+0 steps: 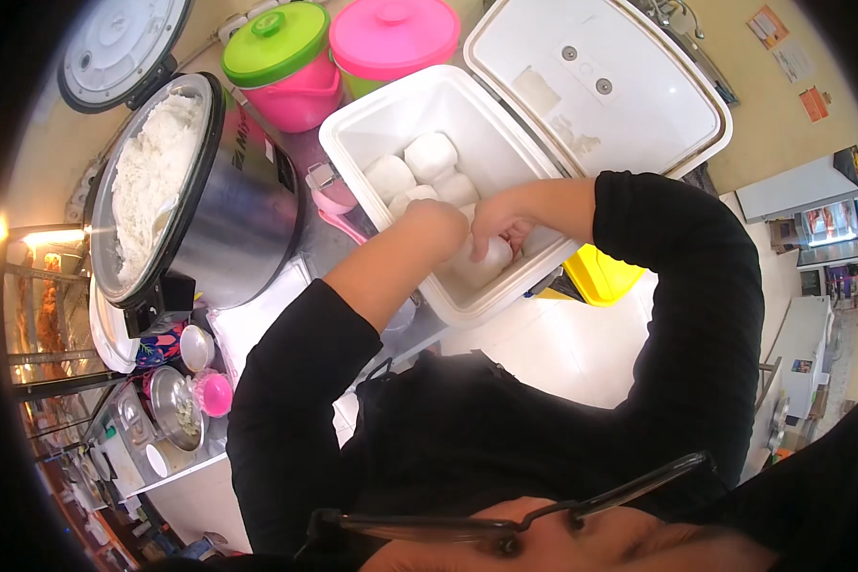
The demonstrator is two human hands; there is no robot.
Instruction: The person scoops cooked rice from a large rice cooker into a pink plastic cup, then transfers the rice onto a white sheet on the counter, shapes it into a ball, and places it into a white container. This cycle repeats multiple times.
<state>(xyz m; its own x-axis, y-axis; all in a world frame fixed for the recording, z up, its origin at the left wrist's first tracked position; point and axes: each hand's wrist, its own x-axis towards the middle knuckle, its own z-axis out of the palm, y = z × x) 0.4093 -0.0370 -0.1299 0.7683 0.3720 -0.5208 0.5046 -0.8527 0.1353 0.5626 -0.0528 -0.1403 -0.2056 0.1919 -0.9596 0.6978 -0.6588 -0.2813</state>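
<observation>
Both my hands reach down into an open white cooler box point(472, 93) that holds several rounded white bundles point(430, 156). My right hand point(502, 223) has its fingers curled around a white bundle point(487, 263) at the near end of the box. Beside it, my left hand point(440, 223) is bent downward at the wrist. The fingers of that hand are hidden behind its back, so its grip does not show. The cooler's lid point(643, 86) is tipped back on its hinge to the right. The wrapping on the bundles looks smooth; their contents are hidden.
A large rice cooker point(250, 214) full of cooked rice point(154, 171) stands left. Lidded pink-and-green buckets point(293, 93) stand behind. A pink-handled utensil point(339, 225) lies beside the cooler. A yellow container point(600, 275) sits below right. A metal bowl point(168, 393) and pink cup point(216, 395) are lower left.
</observation>
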